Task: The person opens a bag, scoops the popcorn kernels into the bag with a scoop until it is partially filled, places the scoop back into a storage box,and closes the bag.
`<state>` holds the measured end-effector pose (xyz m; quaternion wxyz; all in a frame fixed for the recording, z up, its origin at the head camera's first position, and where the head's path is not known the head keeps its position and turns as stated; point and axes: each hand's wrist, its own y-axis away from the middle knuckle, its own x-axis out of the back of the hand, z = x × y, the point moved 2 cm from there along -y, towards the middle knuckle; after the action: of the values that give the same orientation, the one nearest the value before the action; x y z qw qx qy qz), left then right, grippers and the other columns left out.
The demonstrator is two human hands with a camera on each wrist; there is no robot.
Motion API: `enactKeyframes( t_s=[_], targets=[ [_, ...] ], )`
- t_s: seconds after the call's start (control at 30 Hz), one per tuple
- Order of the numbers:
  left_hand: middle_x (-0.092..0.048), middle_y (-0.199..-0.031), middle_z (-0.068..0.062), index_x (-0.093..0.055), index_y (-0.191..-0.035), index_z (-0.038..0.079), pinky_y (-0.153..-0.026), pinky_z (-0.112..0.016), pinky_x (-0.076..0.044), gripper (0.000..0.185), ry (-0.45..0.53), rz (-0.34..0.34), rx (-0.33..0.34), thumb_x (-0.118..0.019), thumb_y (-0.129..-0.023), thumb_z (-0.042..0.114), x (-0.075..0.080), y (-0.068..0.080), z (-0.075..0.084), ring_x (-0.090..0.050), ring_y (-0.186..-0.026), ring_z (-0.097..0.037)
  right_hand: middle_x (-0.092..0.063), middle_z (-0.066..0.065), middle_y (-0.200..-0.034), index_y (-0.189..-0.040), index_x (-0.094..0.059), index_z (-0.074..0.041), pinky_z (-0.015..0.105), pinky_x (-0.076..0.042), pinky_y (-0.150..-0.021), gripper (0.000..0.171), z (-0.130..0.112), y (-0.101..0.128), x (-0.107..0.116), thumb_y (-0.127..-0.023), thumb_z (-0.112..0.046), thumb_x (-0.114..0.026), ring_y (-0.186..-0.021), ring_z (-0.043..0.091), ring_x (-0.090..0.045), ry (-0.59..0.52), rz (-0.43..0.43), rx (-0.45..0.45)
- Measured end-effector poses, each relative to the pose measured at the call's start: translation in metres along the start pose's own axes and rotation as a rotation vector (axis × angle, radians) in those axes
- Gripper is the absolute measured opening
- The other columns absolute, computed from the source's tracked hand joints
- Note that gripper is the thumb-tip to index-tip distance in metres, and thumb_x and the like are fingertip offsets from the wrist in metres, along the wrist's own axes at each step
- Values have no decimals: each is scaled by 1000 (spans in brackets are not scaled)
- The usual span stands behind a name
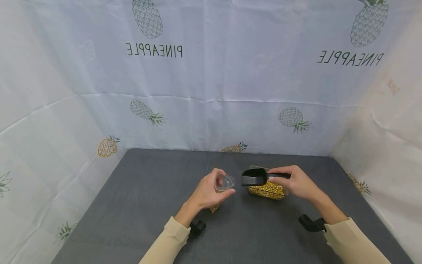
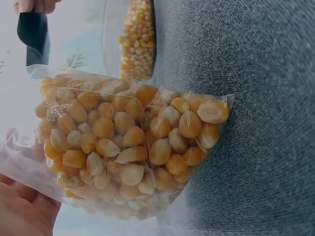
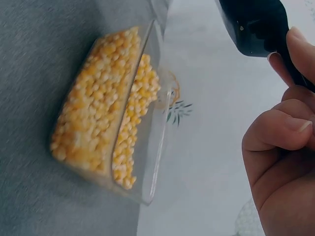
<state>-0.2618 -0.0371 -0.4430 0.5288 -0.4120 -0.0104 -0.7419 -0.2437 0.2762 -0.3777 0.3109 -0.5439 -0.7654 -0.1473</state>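
**Clear bag and black scoop held over the grey bench**

Head view: the left hand has thumb and fingers curved round the bag, its mouth spread open. The bag is over the middle part of the bench, well in from the left edge. The right hand grips the scoop's handle; the bowl points at the bag's mouth — near it, but apart. Beneath the scoop, a clear container holding yellow kernels sits right of centre, closer to the far edge than to the near one. Pineapple-printed cloth stands beyond the far edge.

Left wrist view: the bag bulges with kernels, its lower corner close to the bench; contact cannot be determined. The container shows behind it.

Right wrist view: thumb and fingers pinch the scoop handle, with a small pale speck inside the bowl. Kernels in the container lie unevenly — bare wall shows above them.
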Motion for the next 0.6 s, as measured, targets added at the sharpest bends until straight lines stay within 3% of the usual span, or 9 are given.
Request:
enactKeyframes(
  t_s=[0.1,0.2,0.27,0.33,0.47,0.6],
  targets=[
    [-51,-87,6,-54,-122,13,-65,-27,-43,49,5,9,-9,-76,-89,43,0,0,1,-48,-73,-8,-64,12,-78,-127,-69,1,33,-41,-54,37,6,3,3,-97,-21,-71,-51,8,-34,0,14,-20],
    [-51,-87,6,-54,-122,12,-65,-27,-43,50,15,14,-12,-76,-89,43,0,0,0,-48,-73,-8,-69,17,-100,-127,-69,-1,33,-43,-59,37,12,7,6,-98,-23,-71,-58,4,-40,31,30,-29],
    [-51,-87,6,-54,-122,12,-65,-27,-43,50,22,13,-9,-76,-89,43,-1,0,-1,-48,-73,-9,-69,21,-107,-128,-69,-2,34,-45,-63,37,16,10,9,-98,-24,-70,-67,4,-49,46,35,-37],
    [-52,-87,5,-54,-121,12,-65,-27,-43,49,26,12,-4,-76,-89,42,-2,0,-3,-48,-73,-9,-66,20,-126,-128,-69,-3,34,-48,-69,37,20,13,11,-98,-24,-70,-85,6,-60,75,43,-37],
    [-52,-86,3,-54,-121,12,-65,-27,-43,48,28,9,6,-76,-89,41,-2,0,-6,-48,-72,-9,-65,20,-129,-129,-69,-3,34,-52,-75,37,27,18,17,-99,-24,-69,-103,15,-65,98,51,-53],
    [-52,-87,3,-55,-121,12,-65,-27,-42,48,22,3,8,-76,-90,42,-2,0,-8,-48,-71,-9,-65,20,-128,-130,-68,-2,32,-50,-72,38,34,22,22,-99,-24,-69,-98,12,-63,109,49,-64]
  ],
)
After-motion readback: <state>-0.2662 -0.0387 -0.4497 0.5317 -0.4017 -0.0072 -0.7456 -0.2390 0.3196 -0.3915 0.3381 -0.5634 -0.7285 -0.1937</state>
